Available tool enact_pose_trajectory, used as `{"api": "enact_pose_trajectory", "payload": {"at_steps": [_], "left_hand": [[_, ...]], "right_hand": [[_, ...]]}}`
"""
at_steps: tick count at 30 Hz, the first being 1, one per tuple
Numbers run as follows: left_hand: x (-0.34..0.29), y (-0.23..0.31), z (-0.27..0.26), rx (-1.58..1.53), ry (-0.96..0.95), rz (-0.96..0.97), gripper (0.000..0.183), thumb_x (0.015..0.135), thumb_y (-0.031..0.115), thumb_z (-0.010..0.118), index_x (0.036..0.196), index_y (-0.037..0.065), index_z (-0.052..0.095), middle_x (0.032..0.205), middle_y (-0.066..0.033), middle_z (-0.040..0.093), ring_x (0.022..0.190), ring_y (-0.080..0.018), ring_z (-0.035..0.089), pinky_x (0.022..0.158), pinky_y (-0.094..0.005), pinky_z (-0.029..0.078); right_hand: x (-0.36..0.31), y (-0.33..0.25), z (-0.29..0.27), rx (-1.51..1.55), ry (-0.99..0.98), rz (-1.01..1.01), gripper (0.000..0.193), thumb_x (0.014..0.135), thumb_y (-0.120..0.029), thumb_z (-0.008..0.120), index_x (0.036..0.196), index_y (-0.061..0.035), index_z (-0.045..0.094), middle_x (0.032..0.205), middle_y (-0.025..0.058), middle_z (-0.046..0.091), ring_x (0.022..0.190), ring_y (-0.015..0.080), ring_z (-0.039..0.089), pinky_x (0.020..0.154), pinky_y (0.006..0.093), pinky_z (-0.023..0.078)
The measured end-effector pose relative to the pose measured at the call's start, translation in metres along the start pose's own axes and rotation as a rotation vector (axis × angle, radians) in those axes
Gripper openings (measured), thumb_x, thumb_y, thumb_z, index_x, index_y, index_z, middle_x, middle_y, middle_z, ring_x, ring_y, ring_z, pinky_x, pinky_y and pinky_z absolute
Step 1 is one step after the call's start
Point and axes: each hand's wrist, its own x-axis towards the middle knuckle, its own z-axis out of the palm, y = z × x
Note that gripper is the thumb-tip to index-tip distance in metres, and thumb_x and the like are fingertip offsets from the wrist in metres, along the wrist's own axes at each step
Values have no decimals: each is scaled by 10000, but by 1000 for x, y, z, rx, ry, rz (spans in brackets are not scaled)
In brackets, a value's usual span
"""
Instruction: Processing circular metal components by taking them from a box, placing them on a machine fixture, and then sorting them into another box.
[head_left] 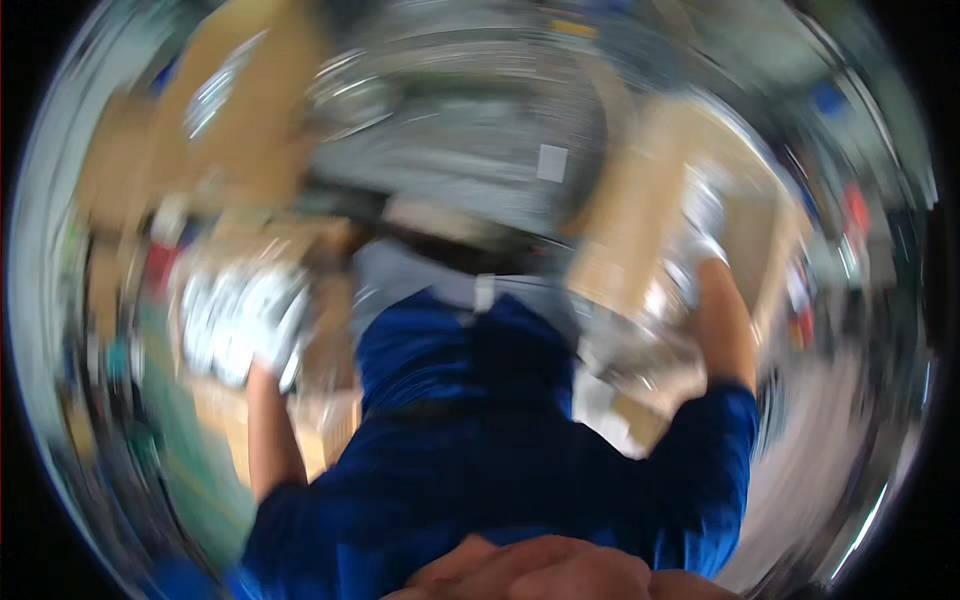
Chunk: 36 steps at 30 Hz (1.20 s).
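Note:
The whole head view is smeared by motion. My left hand [283, 338], in what looks like a white glove, is at a carton [330, 335] on the left. Several shiny white or silvery pieces [215, 320] fill that carton, and the hand lies over or against them. On the right, my right hand [700, 258], also pale-gloved, reaches into an open cardboard box [625, 240]. Blurred silvery pieces [703, 205] show beside it there. Whether either hand grips anything is lost in the blur.
Straight ahead is a grey surface [450, 150] with a small white label [552, 162] on it. A tall brown carton [245, 110] stands far left. Clear plastic wrapping [650, 365] and cardboard lie below the right box. A green floor [190, 450] shows at left.

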Motion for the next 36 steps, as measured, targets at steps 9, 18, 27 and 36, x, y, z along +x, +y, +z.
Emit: {"api": "enact_pose_trajectory", "payload": {"at_steps": [9,18,27,36], "left_hand": [[-156,-164,-20,-1017,1250,-1321,572,933,543,611,1332,134,581,1167,-139,644,925,-263,658,745,-418,518],[-147,-323,-11,-877,1329,-1463,566,925,529,631,1329,135,586,1289,-117,597,994,-272,630,700,-398,561],[-143,-368,-13,-1635,1501,-1307,242,1000,304,597,1123,99,631,1012,-36,692,850,-186,668,714,-340,568],[-94,-129,-67,-1412,1159,-496,244,946,258,684,1089,67,634,808,-33,618,612,-117,543,504,-270,409]], "right_hand": [[6,30,-92,-272,210,-303,567,970,-289,609,1425,19,467,1390,136,578,1236,262,561,1035,372,451],[-187,-72,-109,-321,562,-559,518,1006,-341,576,1389,5,527,1255,103,642,1088,217,612,948,352,487],[-284,-173,14,-369,502,-892,522,1019,-358,553,1387,12,526,1194,100,658,1029,210,631,900,343,508],[-320,-222,134,-61,-101,-908,552,992,-379,564,1286,88,569,905,143,690,757,180,654,737,325,528]]}}
